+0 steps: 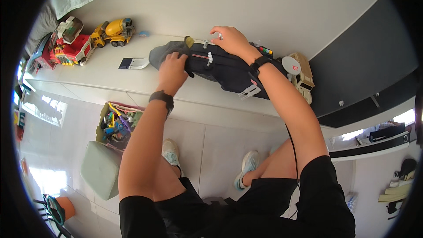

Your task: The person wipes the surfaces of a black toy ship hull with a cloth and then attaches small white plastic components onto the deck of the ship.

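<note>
A long black bag (pixel 224 67) lies on the white ledge, and a grey fabric piece (pixel 159 55), perhaps a cap, covers its left end. My left hand (pixel 173 70) has its fingers curled over this grey fabric, gripping it. Above the bag's far edge is my right hand (pixel 233 42), thumb and fingers closed around a small pale thing that I cannot make out. Small white pieces (pixel 209 58) sit on top of the bag, and a white clip-like piece (pixel 249 91) is at its near side.
A yellow toy mixer truck (pixel 115 31) and a red toy vehicle (pixel 79 48) stand on the left of the ledge (pixel 132 79). Beige toy vehicles (pixel 302 77) are at the right end. A toy box (pixel 103 123) and a pale green stool (pixel 99 167) stand on the floor.
</note>
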The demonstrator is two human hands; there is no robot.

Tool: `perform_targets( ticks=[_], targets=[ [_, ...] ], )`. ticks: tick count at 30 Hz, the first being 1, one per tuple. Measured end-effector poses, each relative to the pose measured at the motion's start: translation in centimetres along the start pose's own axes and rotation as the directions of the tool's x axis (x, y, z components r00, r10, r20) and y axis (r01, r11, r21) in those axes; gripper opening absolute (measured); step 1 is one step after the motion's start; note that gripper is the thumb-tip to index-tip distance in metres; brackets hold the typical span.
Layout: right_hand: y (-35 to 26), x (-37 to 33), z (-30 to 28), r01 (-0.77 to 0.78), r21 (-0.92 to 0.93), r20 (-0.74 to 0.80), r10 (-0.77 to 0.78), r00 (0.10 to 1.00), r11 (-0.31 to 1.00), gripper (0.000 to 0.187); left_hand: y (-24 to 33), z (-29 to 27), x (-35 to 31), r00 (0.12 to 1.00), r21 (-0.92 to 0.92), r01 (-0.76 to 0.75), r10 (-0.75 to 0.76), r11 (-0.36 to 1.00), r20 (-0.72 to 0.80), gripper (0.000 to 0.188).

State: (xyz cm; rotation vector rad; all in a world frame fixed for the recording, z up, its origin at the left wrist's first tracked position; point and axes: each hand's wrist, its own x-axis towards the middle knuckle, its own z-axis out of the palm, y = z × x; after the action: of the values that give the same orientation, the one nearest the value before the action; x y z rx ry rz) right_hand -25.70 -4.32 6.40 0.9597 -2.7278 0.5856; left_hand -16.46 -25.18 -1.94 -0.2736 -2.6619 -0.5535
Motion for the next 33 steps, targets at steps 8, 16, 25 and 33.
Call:
perform_targets(
  ticks=[8, 16, 25, 33],
  targets=[
    [0.6, 3.9, 3.1, -0.003, -0.339, 0.154, 0.059, 0.986, 0.941, 0.011, 0.6, -0.2, -0.1, 0.998, 0.033, 0.008, -0.01, 0.999, 0.065, 0.047],
    [0.4, 4.2, 2.4, 0.18, -0.406, 0.15, -0.129, 0.98, 0.896, 0.014, 0.6, -0.2, 0.1, 1.0, 0.042, 0.02, -0.021, 0.999, 0.008, 0.034],
    [-2.0, 3.4, -3.2, 0.121, -0.267, 0.008, -0.124, 0.992, 0.956, 0.012, 0.6, 0.7, -0.1, 0.999, 0.036, 0.033, -0.032, 0.999, -0.023, 0.034],
    [-5.7, -14.6, -6.3, -0.341, 0.513, 0.33, 0.186, 0.926, 0.788, 0.017, -0.1, 0.6, 0.0, 1.0, -0.029, 0.002, -0.002, 1.0, 0.004, 0.042]
  ],
)
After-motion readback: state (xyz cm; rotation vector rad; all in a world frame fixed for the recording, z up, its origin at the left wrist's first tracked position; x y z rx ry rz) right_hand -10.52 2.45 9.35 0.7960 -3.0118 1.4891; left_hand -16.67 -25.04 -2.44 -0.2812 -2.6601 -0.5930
